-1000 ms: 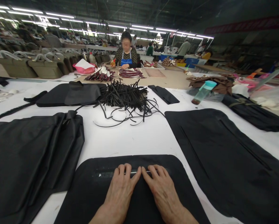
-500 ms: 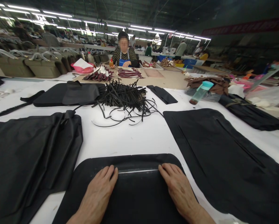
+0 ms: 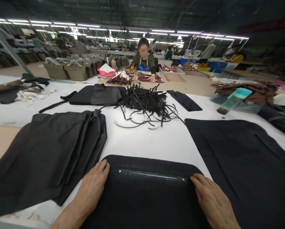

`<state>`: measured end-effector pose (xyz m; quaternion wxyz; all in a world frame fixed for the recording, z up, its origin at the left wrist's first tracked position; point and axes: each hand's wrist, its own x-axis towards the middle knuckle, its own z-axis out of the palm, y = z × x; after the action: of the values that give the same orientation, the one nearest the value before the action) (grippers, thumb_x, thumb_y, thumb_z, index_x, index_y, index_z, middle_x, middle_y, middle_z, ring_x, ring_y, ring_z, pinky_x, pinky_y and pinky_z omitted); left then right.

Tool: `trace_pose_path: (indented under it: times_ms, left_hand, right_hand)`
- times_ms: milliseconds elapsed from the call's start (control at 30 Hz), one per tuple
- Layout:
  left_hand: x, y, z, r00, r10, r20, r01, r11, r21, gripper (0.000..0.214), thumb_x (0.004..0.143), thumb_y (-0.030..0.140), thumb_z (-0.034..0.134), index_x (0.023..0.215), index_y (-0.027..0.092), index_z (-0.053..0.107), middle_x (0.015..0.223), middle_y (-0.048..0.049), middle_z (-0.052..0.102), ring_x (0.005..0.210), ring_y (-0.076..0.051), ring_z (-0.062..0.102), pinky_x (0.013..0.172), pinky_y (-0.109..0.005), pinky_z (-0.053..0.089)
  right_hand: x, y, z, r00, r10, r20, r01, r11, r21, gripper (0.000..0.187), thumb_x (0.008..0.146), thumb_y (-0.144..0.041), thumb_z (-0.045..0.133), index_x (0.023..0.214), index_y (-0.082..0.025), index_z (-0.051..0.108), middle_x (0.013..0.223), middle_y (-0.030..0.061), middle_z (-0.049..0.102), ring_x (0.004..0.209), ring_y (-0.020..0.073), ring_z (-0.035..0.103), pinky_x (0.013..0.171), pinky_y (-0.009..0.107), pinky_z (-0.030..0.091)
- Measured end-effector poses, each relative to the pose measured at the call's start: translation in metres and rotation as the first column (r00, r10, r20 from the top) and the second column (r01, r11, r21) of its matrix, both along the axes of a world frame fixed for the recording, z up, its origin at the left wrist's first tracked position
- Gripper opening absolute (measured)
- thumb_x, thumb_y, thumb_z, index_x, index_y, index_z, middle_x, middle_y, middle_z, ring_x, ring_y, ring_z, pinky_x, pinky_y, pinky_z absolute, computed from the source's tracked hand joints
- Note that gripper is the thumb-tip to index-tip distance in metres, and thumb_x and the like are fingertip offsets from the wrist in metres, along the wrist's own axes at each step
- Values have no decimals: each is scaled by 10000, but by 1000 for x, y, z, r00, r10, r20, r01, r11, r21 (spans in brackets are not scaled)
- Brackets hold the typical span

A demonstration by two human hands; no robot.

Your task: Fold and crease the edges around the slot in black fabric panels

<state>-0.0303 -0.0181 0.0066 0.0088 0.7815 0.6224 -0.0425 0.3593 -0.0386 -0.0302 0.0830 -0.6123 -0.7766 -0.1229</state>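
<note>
In front of me a black leather-like panel [image 3: 147, 200] with rounded corners lies on the white tabletop. Across its upper part runs a long narrow slot [image 3: 149, 175], with a small white triangle at each end and a shiny strip along it. My left hand [image 3: 94, 181] is closed on the panel's left edge near the upper corner, fingers together. At the opposite edge my right hand [image 3: 210, 194] grips the upper right side in the same way. Both thumbs are hidden.
Folded black sheets [image 3: 54, 152] lie to the left, and another slotted black panel [image 3: 242, 162] to the right. Beyond are a heap of thin black strips [image 3: 144, 100] and a teal-lidded bottle [image 3: 235, 100]. A co-worker [image 3: 144, 60] sits across the table.
My hands have moved apart from the slot to the panel's two side edges, uncovering the slot's ends. The view has turned left. The co-worker's hand reaches farther forward.
</note>
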Motion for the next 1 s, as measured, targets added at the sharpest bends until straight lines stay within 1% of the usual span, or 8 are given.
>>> trace_pose_path:
  times_ms: [100, 200, 333, 500, 633, 767, 900, 1000]
  left_hand:
    - [9, -4, 9, 999, 32, 16, -32, 999, 34, 432, 792, -37, 319, 1100, 115, 580, 1136, -123, 596, 1074, -229, 537, 939, -373, 433]
    - [40, -10, 11, 974, -159, 163, 157, 987, 25, 412, 793, -22, 369, 1095, 170, 574, 1097, -68, 613, 1031, -199, 538, 948, -351, 420]
    - [79, -16, -1, 786, -503, 359, 523, 851, 45, 340, 819, 90, 433, 1130, 178, 538, 1162, -50, 594, 1060, -195, 512, 988, -322, 382]
    - [90, -14, -19, 658, -643, 392, 680, 731, 58, 362, 861, 204, 392, 1213, 156, 456, 1311, -90, 501, 1180, -254, 442, 1023, -396, 353]
    - [89, -14, -22, 698, -603, 387, 651, 759, 10, 391, 824, 169, 423, 1214, 156, 453, 1317, -109, 499, 1191, -284, 438, 1005, -440, 378]
    - [92, -17, -16, 706, -556, 438, 606, 795, 32, 400, 771, 108, 449, 1164, 172, 498, 1285, -101, 524, 1159, -281, 466, 981, -432, 411]
    - [105, -13, 3, 720, -407, 563, 452, 890, 65, 311, 790, 55, 375, 975, 187, 586, 1063, -69, 612, 987, -223, 538, 881, -371, 468]
    - [121, -1, 19, 722, -266, 638, 363, 931, -22, 341, 796, 46, 362, 1028, 189, 568, 1096, -65, 602, 1033, -205, 523, 947, -368, 423]
  right_hand:
    - [-22, 10, 11, 996, -30, -83, 25, 998, -59, 234, 880, -162, 413, 924, -209, 638, 988, 63, 631, 822, 216, 593, 733, 357, 471]
    - [-63, 27, 27, 984, 58, -170, -78, 991, -113, 203, 893, -176, 438, 985, -219, 614, 1018, 49, 618, 874, 197, 577, 783, 334, 449]
    - [-104, 57, 39, 981, 103, -164, -137, 968, -212, 287, 824, -125, 564, 1101, -202, 571, 1098, 68, 594, 959, 209, 544, 810, 325, 418]
    - [-104, 79, 41, 984, 94, -152, -137, 941, -309, 48, 807, -168, 613, 820, -211, 628, 785, 2, 617, 809, 179, 549, 723, 282, 379]
    - [-99, 80, 53, 975, 124, -185, -172, 946, -274, 116, 837, -206, 594, 722, -213, 609, 810, -1, 596, 794, 162, 523, 702, 269, 348]
    - [-100, 69, 72, 969, 130, -209, -142, 989, -45, 93, 857, -174, 566, 767, -191, 577, 843, 17, 584, 759, 162, 502, 679, 277, 316]
    - [-102, 54, 88, 969, 194, -156, -194, 981, 17, 153, 841, -146, 570, 706, -207, 532, 675, -13, 534, 639, 162, 462, 609, 296, 264]
    - [-103, 46, 100, 957, 242, -158, -235, 970, 62, 159, 844, -147, 554, 702, -209, 521, 664, -12, 527, 619, 162, 447, 598, 301, 248]
